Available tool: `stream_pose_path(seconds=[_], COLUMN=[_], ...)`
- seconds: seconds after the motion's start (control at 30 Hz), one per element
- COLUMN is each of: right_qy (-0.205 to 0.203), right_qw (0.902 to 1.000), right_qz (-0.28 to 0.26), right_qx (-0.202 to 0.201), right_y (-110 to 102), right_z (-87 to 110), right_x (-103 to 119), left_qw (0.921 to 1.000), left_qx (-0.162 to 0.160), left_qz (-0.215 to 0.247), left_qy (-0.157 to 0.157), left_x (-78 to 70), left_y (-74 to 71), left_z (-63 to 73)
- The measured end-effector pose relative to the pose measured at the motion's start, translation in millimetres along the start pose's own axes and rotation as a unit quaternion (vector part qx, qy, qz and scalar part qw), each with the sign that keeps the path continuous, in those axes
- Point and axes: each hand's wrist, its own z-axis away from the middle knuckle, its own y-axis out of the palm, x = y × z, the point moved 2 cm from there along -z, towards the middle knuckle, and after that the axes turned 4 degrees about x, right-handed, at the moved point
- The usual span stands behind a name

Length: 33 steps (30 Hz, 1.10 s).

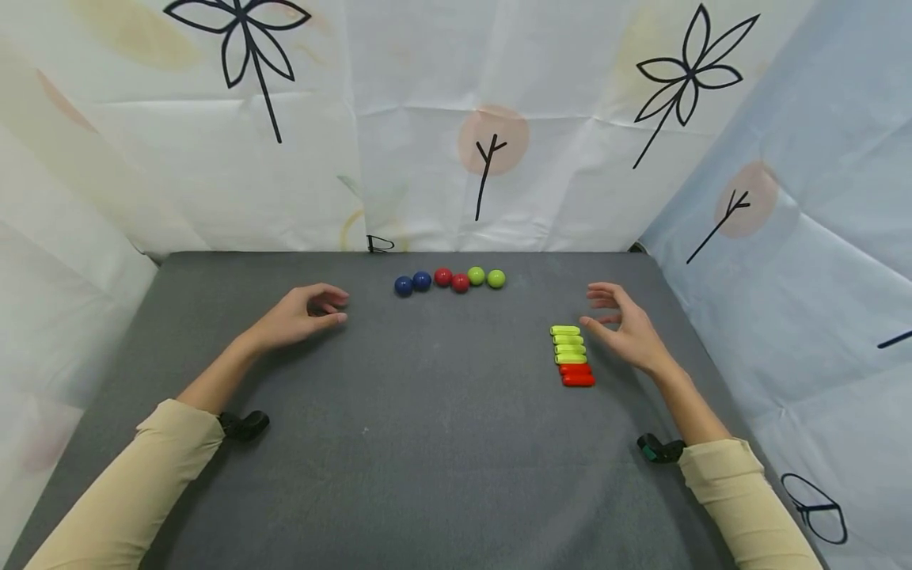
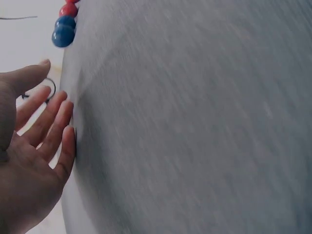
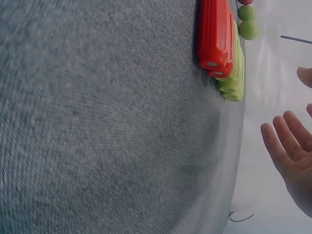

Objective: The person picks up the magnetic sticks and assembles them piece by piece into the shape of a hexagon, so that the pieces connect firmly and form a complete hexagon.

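My left hand [image 1: 305,317] hovers over the left of the table, its fingers loosely bent around nothing. The left wrist view shows this hand's palm [image 2: 31,170] with fingers spread. Nearest to it are two blue balls [image 1: 404,286], at the left end of a row with two red balls [image 1: 460,283] and two green balls [image 1: 495,279]. On the right, my right hand [image 1: 627,328] is held beside a stack-like column of small ribbed bars, holding nothing. Several bars are yellow-green [image 1: 568,340]; the nearer two are red [image 1: 578,381]. Whether its thumb touches a bar, I cannot tell.
A dark grey cloth covers the table [image 1: 427,443]. White patterned sheets [image 1: 413,174] hang behind it and along both sides. Each forearm wears a black wrist device [image 1: 245,426] just past a beige sleeve [image 1: 142,483].
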Motion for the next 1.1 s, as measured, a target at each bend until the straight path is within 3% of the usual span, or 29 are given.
stream_pose_path(seconds=[0.3,0.47,0.6,0.87,1.1], right_qy=[0.017,0.017,0.022,0.04,0.04], right_qw=[0.9981,0.9959,0.9941,0.9928,0.992], right_qz=[-0.036,-0.063,-0.079,-0.082,-0.092], right_qx=[0.047,0.063,0.071,0.078,0.077], right_y=[4,3,3,3,4], right_z=[-4.4,-5.4,-5.9,-8.2,-8.7], right_x=[-8,-14,-18,-23,-24], left_qw=[0.9989,0.9987,0.9968,0.9932,0.9805], left_qx=[0.033,0.027,0.026,0.011,-0.021], left_qz=[0.03,0.037,0.07,0.107,0.181], left_qy=[-0.015,-0.024,-0.03,-0.044,-0.073], left_x=[-12.7,-14.8,-17.5,-20.0,-27.4], left_y=[13.5,17.1,20.8,32.8,42.6], left_z=[-18.1,-29.1,-38.5,-57.8,-67.9])
